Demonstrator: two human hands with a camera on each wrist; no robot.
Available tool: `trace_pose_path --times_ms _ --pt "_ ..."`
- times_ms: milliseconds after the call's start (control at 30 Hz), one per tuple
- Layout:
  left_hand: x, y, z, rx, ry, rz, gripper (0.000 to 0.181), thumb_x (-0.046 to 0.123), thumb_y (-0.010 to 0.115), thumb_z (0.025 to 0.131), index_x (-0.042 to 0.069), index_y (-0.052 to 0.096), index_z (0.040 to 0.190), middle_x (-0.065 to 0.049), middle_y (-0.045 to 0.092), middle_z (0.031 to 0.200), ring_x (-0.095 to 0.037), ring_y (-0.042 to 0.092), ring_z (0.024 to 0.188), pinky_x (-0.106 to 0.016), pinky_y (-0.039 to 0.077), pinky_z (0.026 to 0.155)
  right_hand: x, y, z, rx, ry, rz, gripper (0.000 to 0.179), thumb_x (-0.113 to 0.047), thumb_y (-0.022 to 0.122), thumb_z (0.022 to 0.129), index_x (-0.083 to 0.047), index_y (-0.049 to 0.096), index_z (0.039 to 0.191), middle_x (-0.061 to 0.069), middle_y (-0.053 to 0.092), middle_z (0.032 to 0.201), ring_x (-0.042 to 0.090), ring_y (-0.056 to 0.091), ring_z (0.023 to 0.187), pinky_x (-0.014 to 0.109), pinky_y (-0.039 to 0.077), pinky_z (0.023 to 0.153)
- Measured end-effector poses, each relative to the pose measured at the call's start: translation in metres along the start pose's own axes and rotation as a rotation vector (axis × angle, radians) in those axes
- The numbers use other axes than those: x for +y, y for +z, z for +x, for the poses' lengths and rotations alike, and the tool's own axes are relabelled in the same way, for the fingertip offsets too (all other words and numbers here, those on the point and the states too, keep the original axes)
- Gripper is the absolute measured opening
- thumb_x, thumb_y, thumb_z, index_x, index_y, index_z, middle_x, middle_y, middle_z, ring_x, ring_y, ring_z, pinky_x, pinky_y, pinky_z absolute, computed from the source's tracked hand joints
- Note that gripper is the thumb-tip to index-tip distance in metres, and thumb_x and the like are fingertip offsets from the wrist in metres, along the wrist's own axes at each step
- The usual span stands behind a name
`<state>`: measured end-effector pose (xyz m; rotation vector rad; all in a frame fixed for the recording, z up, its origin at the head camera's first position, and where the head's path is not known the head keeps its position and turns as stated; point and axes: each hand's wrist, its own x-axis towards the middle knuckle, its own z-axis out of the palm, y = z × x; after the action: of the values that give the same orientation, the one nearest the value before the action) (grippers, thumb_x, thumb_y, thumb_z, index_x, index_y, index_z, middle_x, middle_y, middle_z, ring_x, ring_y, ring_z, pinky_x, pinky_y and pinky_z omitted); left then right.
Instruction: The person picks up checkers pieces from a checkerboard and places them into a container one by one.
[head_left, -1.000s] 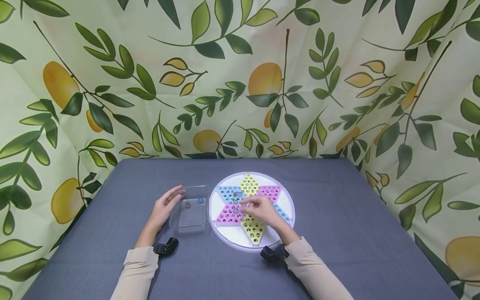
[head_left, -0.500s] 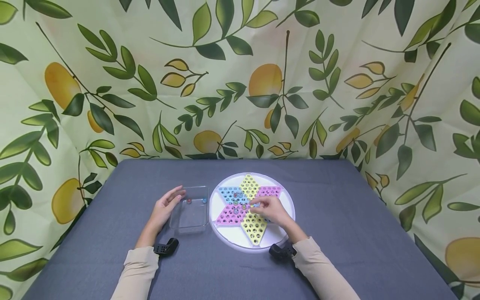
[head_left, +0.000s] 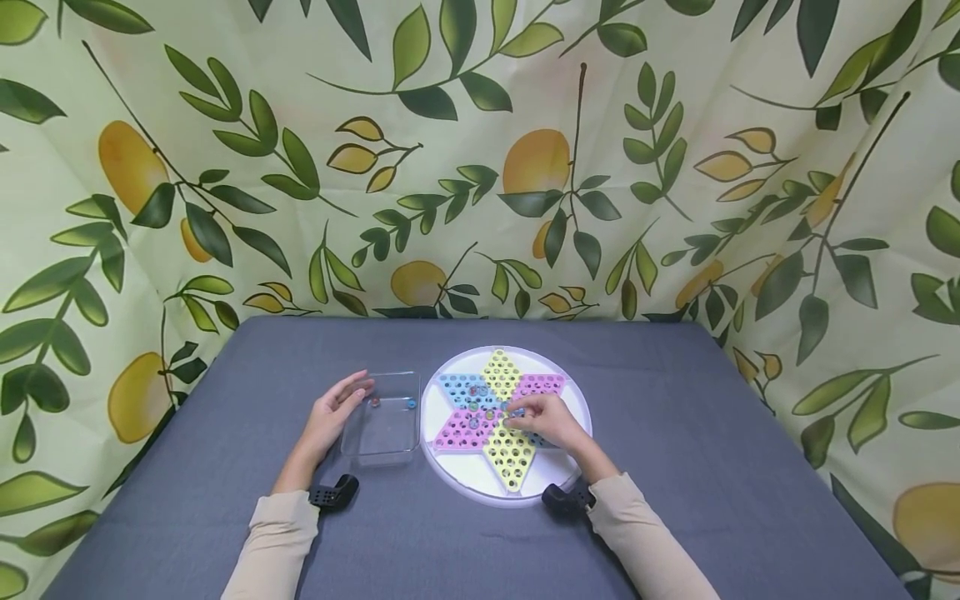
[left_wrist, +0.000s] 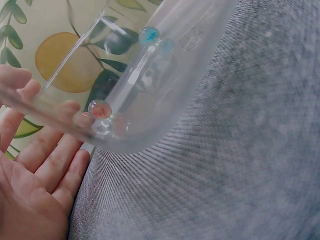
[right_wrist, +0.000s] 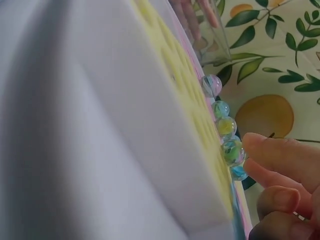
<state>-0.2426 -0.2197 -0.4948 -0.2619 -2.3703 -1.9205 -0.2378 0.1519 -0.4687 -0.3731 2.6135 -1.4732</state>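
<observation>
In the head view, my left hand (head_left: 332,412) rests at the left side of a clear box (head_left: 381,454), fingers fairly straight against its wall. Inside the box lie a red marble (left_wrist: 100,109) and a blue marble (left_wrist: 149,36), sharply seen in the left wrist view. My right hand (head_left: 550,421) is over the middle of a round white Chinese checkers board (head_left: 459,471). Its thumb and a finger pinch a green swirled marble (right_wrist: 233,151) close at the board's surface. Alongside it sit a yellow marble (right_wrist: 226,127), a blue marble (right_wrist: 238,173) and a clear swirled marble (right_wrist: 211,85).
Grey cloth (head_left: 420,542) covers the table. The box and the board stand side by side with a narrow gap between them. A leaf-and-fruit printed curtain (head_left: 465,225) hangs behind and at both sides. Each wrist wears a black camera (head_left: 335,493).
My right hand has moved a little to the right over the board, uncovering a marble at its middle. The marbles in the box have rolled slightly. My left hand stays at the box.
</observation>
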Motion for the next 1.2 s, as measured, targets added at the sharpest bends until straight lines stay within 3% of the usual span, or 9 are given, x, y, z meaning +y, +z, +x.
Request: trace_pose_path --times_ms 100,400,800,1200 --pt "0.0011 0.0002 -0.0002 -0.001 -0.007 0.004 0.049 0.025 0.053 0.100 0.000 0.044 0.142 -0.006 0.064 0.132 0.019 0.056 0.105 0.001 0.040 0.091 0.0015 0.0003 0.0009 -0.001 0.018 0.003 0.028 -0.012 0.078 0.077 0.003 0.073 0.101 -0.007 0.041 0.056 0.002 0.035 0.053 0.016 0.031 0.050" --pt "0.0018 0.0011 0.0016 -0.007 -0.020 0.009 0.050 0.026 0.050 0.101 0.001 0.042 0.143 -0.029 0.049 0.140 0.021 0.054 0.104 0.001 0.040 0.091 0.0051 -0.0019 0.0019 -0.039 0.042 0.033 0.031 -0.012 0.078 0.077 0.002 0.072 0.104 -0.008 0.041 0.053 0.004 0.035 0.051 0.016 0.030 0.049" --pt "0.0005 0.0011 0.0010 -0.012 -0.021 0.006 0.049 0.025 0.051 0.101 0.001 0.043 0.143 -0.029 0.050 0.140 0.022 0.054 0.103 0.001 0.039 0.091 0.0027 -0.0064 0.0042 -0.095 0.159 0.091 0.033 -0.011 0.078 0.077 0.002 0.072 0.106 -0.008 0.039 0.050 0.008 0.034 0.053 0.020 0.035 0.053" --pt "-0.0006 -0.0003 -0.0018 -0.006 -0.006 0.021 0.050 0.027 0.052 0.100 0.001 0.043 0.142 -0.028 0.051 0.139 0.020 0.055 0.105 0.001 0.039 0.091 0.0025 -0.0019 0.0057 -0.069 0.146 0.021 0.027 -0.009 0.080 0.073 -0.001 0.075 0.098 -0.007 0.039 0.051 0.009 0.034 0.053 0.018 0.031 0.050"
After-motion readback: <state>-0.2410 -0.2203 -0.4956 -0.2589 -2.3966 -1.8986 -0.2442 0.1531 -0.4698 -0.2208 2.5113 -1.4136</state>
